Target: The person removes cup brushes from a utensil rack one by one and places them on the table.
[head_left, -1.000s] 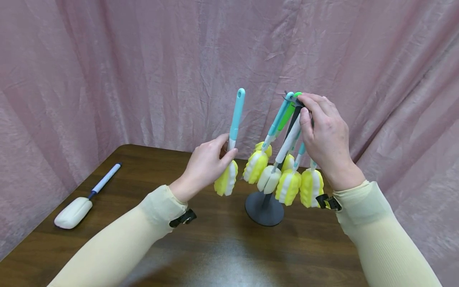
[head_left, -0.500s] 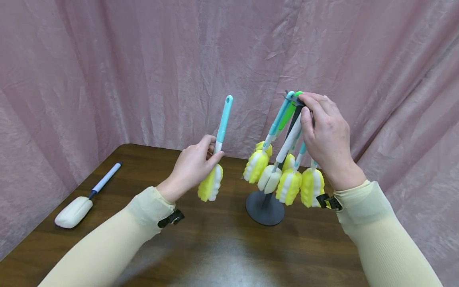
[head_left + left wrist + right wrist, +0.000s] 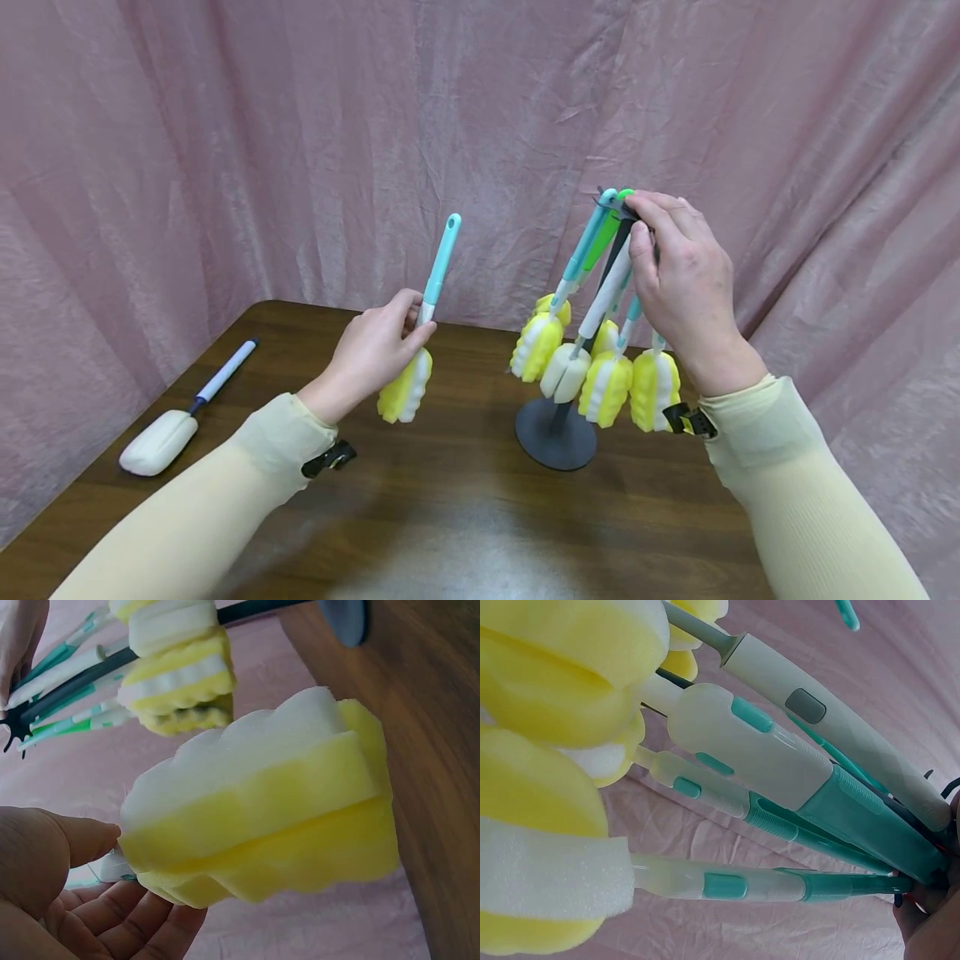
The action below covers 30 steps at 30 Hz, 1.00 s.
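Observation:
In the head view my left hand (image 3: 367, 348) pinches a sponge bottle brush (image 3: 441, 262) by the white lower part of its handle. The teal end points up, and the yellow-and-white sponge head hangs above the table. Up close in the left wrist view, that sponge head (image 3: 259, 817) extends past my thumb. My right hand (image 3: 686, 279) grips the top of a black hanging stand (image 3: 557, 442), its fingers partly covering the hooks. Several similar brushes hang there, among them a white-handled one (image 3: 566, 373) with a cream sponge. The right wrist view shows their handles (image 3: 870, 821) meeting near my fingers.
On the left side of the brown wooden table (image 3: 442, 517) lies another cream sponge brush (image 3: 159, 443) with a white and dark-blue handle. A pink curtain (image 3: 360, 150) hangs behind the table's far edge.
My left hand has carried the teal-handled bottle brush left and slightly down, away from the stand. My right hand has stayed at the stand's top.

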Motion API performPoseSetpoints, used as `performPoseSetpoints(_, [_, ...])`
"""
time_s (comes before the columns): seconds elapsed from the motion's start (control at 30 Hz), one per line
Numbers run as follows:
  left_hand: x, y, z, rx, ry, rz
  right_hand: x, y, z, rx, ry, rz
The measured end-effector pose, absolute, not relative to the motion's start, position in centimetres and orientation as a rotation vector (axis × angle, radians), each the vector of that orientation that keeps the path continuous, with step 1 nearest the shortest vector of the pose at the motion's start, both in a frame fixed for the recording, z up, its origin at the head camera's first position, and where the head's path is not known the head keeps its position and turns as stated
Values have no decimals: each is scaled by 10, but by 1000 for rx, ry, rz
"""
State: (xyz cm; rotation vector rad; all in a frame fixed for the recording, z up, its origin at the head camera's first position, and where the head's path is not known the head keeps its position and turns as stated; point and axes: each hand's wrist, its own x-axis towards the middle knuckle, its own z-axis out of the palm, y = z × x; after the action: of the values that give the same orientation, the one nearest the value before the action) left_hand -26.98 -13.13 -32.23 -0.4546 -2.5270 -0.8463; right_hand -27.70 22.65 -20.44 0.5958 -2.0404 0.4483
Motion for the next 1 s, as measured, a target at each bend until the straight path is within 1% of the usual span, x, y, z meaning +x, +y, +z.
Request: performPoseSetpoints(1.0, [-277,-207,-352,-312,-2742,-677,-279,225,-206,588,-2043,459])
